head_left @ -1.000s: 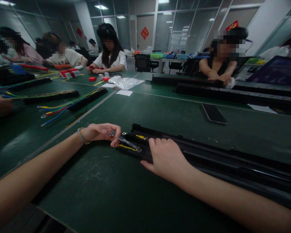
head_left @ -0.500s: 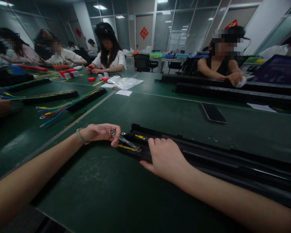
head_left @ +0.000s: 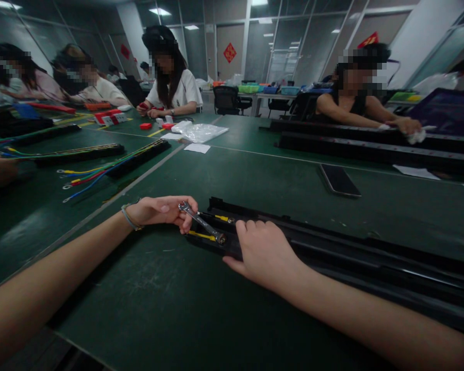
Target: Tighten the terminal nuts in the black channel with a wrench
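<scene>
My left hand [head_left: 164, 212] has its fingers closed around one end of a silver wrench [head_left: 201, 222]. The wrench's other end sits on a bolt at the near side of a long black channel [head_left: 351, 260]. Two yellow-sleeved cable ends lie here: one yellow cable end [head_left: 203, 235] runs to the bolt under the wrench, and another yellow sleeve [head_left: 221, 218] meets a second bolt behind it. My right hand [head_left: 266, 250] grips the channel just right of the bolts, fingers over its inside and thumb on the near wall.
A phone [head_left: 339, 180] lies beyond the channel. At left, a black bar with coloured wires and ring terminals [head_left: 139, 154] rests on the green table [head_left: 147, 293]. Across from me, one co-worker [head_left: 174, 90] handles red parts; another co-worker [head_left: 355, 103] holds a white cloth over long black bars.
The wrench has turned slightly about the bolt, its held end shifting a little right and up with my left hand. My right hand stays put. The co-worker's cloth has moved right.
</scene>
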Available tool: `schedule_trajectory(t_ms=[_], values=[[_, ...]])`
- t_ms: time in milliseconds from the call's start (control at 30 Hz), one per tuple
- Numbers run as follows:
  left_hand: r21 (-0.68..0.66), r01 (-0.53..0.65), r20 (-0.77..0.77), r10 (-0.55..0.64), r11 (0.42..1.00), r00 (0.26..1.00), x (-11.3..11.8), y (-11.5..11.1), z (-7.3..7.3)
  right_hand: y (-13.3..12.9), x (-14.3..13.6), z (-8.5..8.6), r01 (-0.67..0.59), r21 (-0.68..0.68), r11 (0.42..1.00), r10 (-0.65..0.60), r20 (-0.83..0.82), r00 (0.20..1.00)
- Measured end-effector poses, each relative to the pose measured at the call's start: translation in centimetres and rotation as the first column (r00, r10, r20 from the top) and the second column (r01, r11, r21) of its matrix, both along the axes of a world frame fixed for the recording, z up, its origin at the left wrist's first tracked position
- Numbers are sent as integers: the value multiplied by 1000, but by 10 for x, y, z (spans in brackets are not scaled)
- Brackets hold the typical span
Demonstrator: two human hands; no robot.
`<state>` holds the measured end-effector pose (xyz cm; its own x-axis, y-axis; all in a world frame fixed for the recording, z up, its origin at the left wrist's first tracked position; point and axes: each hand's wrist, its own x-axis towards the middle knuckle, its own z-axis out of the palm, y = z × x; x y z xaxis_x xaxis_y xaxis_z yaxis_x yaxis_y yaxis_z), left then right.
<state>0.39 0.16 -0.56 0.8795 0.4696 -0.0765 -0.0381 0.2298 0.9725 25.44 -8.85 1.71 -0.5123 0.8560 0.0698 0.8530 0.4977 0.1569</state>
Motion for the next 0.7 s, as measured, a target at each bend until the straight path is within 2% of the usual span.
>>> schedule_trajectory(t_ms=[700], values=[[10, -2, -5, 3, 1000, 1000, 1, -2, 3, 0, 0, 0, 6, 11, 1000, -6, -2, 1000]])
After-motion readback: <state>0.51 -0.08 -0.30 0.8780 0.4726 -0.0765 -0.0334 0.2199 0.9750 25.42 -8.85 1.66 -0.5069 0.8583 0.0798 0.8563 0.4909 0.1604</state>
